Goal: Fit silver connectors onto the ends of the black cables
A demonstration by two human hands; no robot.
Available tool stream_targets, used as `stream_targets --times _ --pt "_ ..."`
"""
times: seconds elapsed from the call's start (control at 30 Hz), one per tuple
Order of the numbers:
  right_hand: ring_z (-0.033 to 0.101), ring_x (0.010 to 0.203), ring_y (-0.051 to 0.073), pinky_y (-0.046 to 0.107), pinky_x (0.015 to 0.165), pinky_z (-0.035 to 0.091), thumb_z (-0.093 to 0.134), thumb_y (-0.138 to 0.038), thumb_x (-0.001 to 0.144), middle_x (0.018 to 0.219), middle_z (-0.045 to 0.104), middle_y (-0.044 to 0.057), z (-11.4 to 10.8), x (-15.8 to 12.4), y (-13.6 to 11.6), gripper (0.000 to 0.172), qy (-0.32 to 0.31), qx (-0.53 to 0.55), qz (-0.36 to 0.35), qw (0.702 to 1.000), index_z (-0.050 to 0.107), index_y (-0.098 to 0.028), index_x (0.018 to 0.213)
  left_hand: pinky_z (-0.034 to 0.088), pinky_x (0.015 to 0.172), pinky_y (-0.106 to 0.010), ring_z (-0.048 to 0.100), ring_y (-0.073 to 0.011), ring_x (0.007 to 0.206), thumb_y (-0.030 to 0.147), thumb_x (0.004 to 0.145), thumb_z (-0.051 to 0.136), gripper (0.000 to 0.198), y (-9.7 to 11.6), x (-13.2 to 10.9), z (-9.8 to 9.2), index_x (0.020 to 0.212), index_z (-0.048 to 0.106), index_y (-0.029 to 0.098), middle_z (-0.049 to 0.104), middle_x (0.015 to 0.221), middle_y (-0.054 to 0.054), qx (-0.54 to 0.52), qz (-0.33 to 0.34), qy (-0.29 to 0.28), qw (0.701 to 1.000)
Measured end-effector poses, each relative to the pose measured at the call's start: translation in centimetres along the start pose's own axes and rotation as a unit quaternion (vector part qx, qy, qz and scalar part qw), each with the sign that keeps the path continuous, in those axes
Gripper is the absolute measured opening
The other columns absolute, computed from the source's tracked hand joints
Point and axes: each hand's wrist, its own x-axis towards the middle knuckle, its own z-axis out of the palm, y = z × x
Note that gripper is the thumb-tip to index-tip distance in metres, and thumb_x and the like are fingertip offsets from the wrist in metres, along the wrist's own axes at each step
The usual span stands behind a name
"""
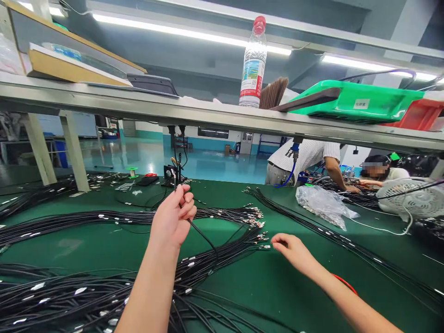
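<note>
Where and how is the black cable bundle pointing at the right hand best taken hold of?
Probably around the cable bundle, just behind its fanned tips, from above and the right: the strands gather there, the tips splay loosely, and the right hand is just beyond them.

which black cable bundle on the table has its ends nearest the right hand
The middle bundle, slanting up toward the right hand; its tips lie just short of it. The level bundle behind and the long diagonal bundle at right end farther away.

The left hand [175, 215] hides part of its cable [204, 235]; the lower bundle [62, 296] runs past the left edge.
</note>
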Motion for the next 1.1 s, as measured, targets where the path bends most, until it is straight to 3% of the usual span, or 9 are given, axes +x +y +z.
stream_targets --times 0.17,0.3,0.4,0.57,0.83,0.93,1.1 --pt "0.055 0.084 0.018 0.036 0.079 0.043 0.056 -0.017 0.083 0.088 0.06 0.003 3.1 4.3 1.4 0.006 -0.013 -0.075 0.059 0.995 0.059 -0.014 0.079 0.023 0.034 -0.013 0.025 -0.0004 0.034 0.02 0.087 0.045 0.016 3.0 -1.7 0.5 0.078 0.057 0.013 0.041 0.055 0.005 -0.024 0.027 0.002 0.999" --pt "0.059 0.074 0.015 0.032 0.07 0.049 0.054 -0.024 0.087 0.083 0.061 0.002 4.1 4.0 3.7 0.014 -0.059 -0.081 0.095 0.99 0.059 -0.012 0.083 0.024 0.034 -0.013 0.025 -0.0009 0.034 0.019 0.087 0.044 0.018 4.4 -2.3 0.4 0.078 0.057 0.013 0.041 0.054 0.005 -0.023 0.044 0.011 0.999" --pt "0.059 0.07 0.014 0.031 0.067 0.05 0.053 -0.024 0.087 0.08 0.061 0.001 3.7 2.8 4.4 0.014 -0.057 -0.076 0.104 0.99 0.059 -0.011 0.084 0.024 0.034 -0.013 0.025 -0.001 0.034 0.02 0.086 0.046 0.016 4.6 -2.2 0.2 0.077 0.057 0.013 0.04 0.053 0.005 -0.026 0.04 0.009 0.999" --pt "0.057 0.083 0.017 0.037 0.078 0.045 0.052 -0.025 0.088 0.09 0.06 0.003 3.6 2.3 2.8 0.014 0.003 -0.094 0.077 0.993 0.058 -0.013 0.089 0.024 0.035 -0.013 0.024 -0.0008 0.035 0.03 0.082 0.054 0.017 4.4 -2.6 0.7 0.076 0.057 0.014 0.04 0.052 0.006 -0.021 0.042 0.003 0.999" --pt "0.058 0.074 0.015 0.034 0.071 0.047 0.054 -0.029 0.086 0.081 0.06 0.002 7.2 5.4 -0.9 0.018 -0.005 -0.111 0.085 0.99 0.059 -0.012 0.082 0.022 0.037 -0.015 0.024 -0.0014 0.037 0.032 0.083 0.053 0.021 4.6 -3.6 1.5 0.074 0.057 0.013 0.041 0.051 0.005 -0.003 0.032 -0.004 0.999" --pt "0.056 0.066 0.014 0.031 0.067 0.045 0.055 -0.029 0.084 0.068 0.057 -0.001 6.1 5.2 -2.1 0.021 0.005 -0.073 0.032 0.997 0.057 -0.014 0.07 0.02 0.037 -0.015 0.024 -0.0011 0.037 0.032 0.083 0.052 0.021 4.5 -3.6 1.3 0.075 0.057 0.013 0.042 0.051 0.005 -0.008 0.036 -0.003 0.999" --pt "0.053 0.07 0.019 0.029 0.066 0.04 0.053 -0.039 0.076 0.068 0.058 0.001 1.5 4.4 -3.8 0.024 0.087 0.029 -0.046 0.995 0.056 -0.019 0.064 0.017 0.039 -0.016 0.023 -0.0004 0.037 0.035 0.083 0.053 0.025 4.0 -3.5 1.1 0.075 0.057 0.012 0.044 0.052 0.005 -0.014 0.045 -0.01 0.999"
